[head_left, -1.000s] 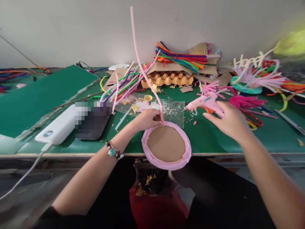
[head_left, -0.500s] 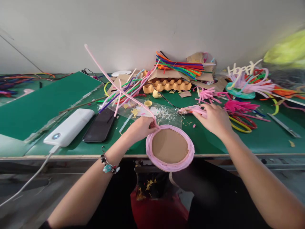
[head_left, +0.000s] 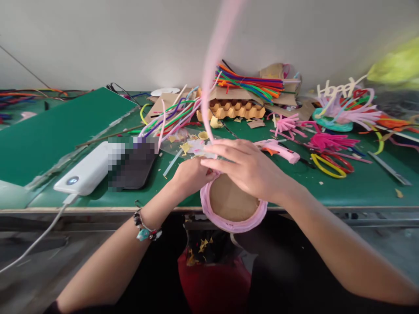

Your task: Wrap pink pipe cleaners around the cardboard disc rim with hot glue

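Note:
A round cardboard disc point(head_left: 229, 203) with a pink fuzzy rim point(head_left: 234, 226) overhangs the table's front edge. My left hand point(head_left: 191, 176) is closed at the rim's upper left, pinching the rim and the base of a pink pipe cleaner point(head_left: 209, 83). That pipe cleaner rises high and is blurred at its top. Reaching across the disc, my right hand point(head_left: 247, 168) has its fingers together at the lower part of the pipe cleaner; its thumb is hidden. To the right of it lies a pink glue gun point(head_left: 283, 151) with an orange trigger.
A white power bank point(head_left: 87, 168) with a cable and a dark phone point(head_left: 139, 163) lie left. Behind are loose pipe cleaners point(head_left: 173, 115), an egg carton point(head_left: 235, 110) and a bundled stack point(head_left: 248, 83). Scissors point(head_left: 330, 165), pink tufts point(head_left: 332, 143) and a metal blade-like strip point(head_left: 389, 168) lie right.
My right hand has let go of the glue gun and come left over the disc to the pipe cleaner. The pipe cleaner has swung from leaning left to upright. My left hand stays at the rim.

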Demonstrator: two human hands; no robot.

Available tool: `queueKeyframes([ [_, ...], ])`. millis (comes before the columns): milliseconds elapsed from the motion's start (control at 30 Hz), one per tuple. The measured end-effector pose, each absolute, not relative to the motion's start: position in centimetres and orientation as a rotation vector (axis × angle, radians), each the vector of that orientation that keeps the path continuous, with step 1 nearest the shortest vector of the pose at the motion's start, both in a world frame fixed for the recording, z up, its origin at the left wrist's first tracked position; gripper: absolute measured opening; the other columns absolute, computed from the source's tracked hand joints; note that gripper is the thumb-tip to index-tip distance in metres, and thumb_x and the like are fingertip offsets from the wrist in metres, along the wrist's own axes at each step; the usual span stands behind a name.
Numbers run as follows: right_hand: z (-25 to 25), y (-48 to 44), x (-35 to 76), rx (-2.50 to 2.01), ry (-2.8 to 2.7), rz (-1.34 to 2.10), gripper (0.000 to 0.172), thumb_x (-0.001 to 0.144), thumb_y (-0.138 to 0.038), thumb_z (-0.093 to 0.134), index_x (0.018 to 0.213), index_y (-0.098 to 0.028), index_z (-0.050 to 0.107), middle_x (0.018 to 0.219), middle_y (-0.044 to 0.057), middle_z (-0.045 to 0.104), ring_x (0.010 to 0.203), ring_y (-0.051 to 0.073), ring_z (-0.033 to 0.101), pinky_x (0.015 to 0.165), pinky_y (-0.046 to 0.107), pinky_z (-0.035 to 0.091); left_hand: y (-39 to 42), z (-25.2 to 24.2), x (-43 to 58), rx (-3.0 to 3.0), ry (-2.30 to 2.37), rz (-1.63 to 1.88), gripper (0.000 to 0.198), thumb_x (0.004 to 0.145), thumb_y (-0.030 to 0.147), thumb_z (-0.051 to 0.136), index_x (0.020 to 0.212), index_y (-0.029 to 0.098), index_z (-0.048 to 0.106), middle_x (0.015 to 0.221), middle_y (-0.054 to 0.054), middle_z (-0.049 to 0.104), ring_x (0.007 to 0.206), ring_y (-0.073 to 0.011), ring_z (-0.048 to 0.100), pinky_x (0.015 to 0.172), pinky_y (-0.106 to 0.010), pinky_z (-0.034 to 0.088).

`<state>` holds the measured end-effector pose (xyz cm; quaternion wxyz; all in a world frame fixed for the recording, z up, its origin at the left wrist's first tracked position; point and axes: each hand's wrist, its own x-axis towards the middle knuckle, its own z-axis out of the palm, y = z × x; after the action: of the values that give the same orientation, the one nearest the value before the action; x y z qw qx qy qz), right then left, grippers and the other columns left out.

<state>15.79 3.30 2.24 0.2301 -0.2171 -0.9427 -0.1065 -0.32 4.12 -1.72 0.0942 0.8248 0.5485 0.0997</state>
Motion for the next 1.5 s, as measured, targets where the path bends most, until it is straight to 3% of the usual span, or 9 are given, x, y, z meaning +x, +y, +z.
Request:
queueKeyframes([
  [133, 1.7, 4.7, 15.7, -0.785, -2.604, -0.661, 0.035, 0.087, -0.008, 0.036, 0.112, -0.025, 0.054, 0.134, 0.002, 0.044, 0.125, 0.022, 0.033, 0.098, 0.052, 0.022, 4.3, -1.9, -0.7, 2.389, 1.567, 0.212, 0.018, 0.078, 0.029, 0.048, 0.082, 0.016, 0.060, 0.080, -0.005, 0.064, 0.071, -0.0177, 0.059, 0.060, -0.027, 0.043],
  [333, 2.3, 4.8, 14.5, -0.634, -2.707, -0.836, 0.033, 0.088, -0.010, 0.033, 0.102, -0.027, 0.058, 0.138, -0.004, 0.038, 0.125, 0.019, 0.030, 0.096, 0.052, 0.022, 4.1, -2.3, -0.9, 2.346, 1.596, 0.273, 0.022, 0.079, 0.032, 0.047, 0.087, 0.014, 0.059, 0.084, -0.009, 0.063, 0.074, -0.0200, 0.059, 0.058, -0.028, 0.041],
  [467, 1.9, 4.9, 14.5, -0.705, -2.724, -0.833, 0.027, 0.087, -0.011, 0.036, 0.089, -0.023, 0.061, 0.128, -0.001, 0.049, 0.116, 0.019, 0.036, 0.092, 0.047, 0.024, 4.0, -2.3, -1.0, 2.359, 1.519, 0.293, 0.018, 0.078, 0.029, 0.048, 0.083, 0.015, 0.059, 0.081, -0.007, 0.063, 0.071, -0.0179, 0.057, 0.059, -0.027, 0.040],
  [567, 1.6, 5.1, 15.1, -0.808, -2.738, -0.832, 0.022, 0.085, -0.010, 0.041, 0.082, -0.020, 0.060, 0.102, 0.002, 0.063, 0.095, 0.018, 0.045, 0.080, 0.040, 0.027, 3.9, -2.1, -1.2, 2.326, 1.480, 0.323, 0.014, 0.077, 0.025, 0.049, 0.083, 0.016, 0.058, 0.078, -0.004, 0.063, 0.068, -0.0150, 0.056, 0.057, -0.025, 0.038],
  [633, 1.4, 5.2, 15.6, -0.871, -2.785, -0.804, 0.021, 0.085, -0.010, 0.043, 0.075, -0.020, 0.059, 0.080, 0.002, 0.063, 0.081, 0.017, 0.045, 0.071, 0.035, 0.025, 3.8, -2.1, -1.2, 2.288, 1.490, 0.332, 0.014, 0.077, 0.026, 0.049, 0.082, 0.017, 0.058, 0.077, -0.002, 0.063, 0.066, -0.0137, 0.055, 0.056, -0.024, 0.036],
  [700, 1.3, 5.2, 16.1, -0.903, -2.824, -0.763, 0.021, 0.085, -0.009, 0.043, 0.074, -0.020, 0.058, 0.072, 0.001, 0.059, 0.074, 0.016, 0.043, 0.066, 0.033, 0.022, 3.8, -2.1, -1.2, 2.264, 1.505, 0.337, 0.013, 0.077, 0.027, 0.050, 0.080, 0.017, 0.058, 0.076, -0.001, 0.063, 0.065, -0.0131, 0.054, 0.055, -0.024, 0.035],
  [933, 0.5, 4.7, 18.4, -0.791, -2.805, -0.601, 0.023, 0.089, -0.013, 0.039, 0.094, -0.021, 0.059, 0.068, -0.002, 0.057, 0.069, 0.013, 0.046, 0.067, 0.030, 0.022, 3.5, -2.2, -1.3, 2.271, 1.494, 0.333, 0.012, 0.078, 0.027, 0.048, 0.081, 0.018, 0.056, 0.076, 0.000, 0.062, 0.062, -0.0109, 0.052, 0.054, -0.022, 0.034],
  [1267, -0.6, 4.6, 19.2, -0.762, -2.686, -0.705, 0.021, 0.087, -0.016, 0.043, 0.082, -0.023, 0.063, 0.069, -0.001, 0.059, 0.071, 0.014, 0.044, 0.067, 0.031, 0.020, 3.4, -2.1, -1.1, 2.245, 1.493, 0.319, 0.010, 0.076, 0.025, 0.051, 0.079, 0.018, 0.057, 0.075, 0.000, 0.062, 0.059, -0.0102, 0.051, 0.053, -0.022, 0.034],
  [1500, -0.8, 4.6, 18.1, -0.768, -2.584, -0.739, 0.021, 0.086, -0.015, 0.045, 0.076, -0.023, 0.062, 0.067, -0.002, 0.057, 0.071, 0.015, 0.042, 0.066, 0.031, 0.017, 3.9, -2.2, -0.9, 2.284, 1.393, 0.497, 0.011, 0.076, 0.024, 0.054, 0.079, 0.016, 0.061, 0.076, -0.001, 0.061, 0.061, -0.0096, 0.050, 0.059, -0.022, 0.038],
])
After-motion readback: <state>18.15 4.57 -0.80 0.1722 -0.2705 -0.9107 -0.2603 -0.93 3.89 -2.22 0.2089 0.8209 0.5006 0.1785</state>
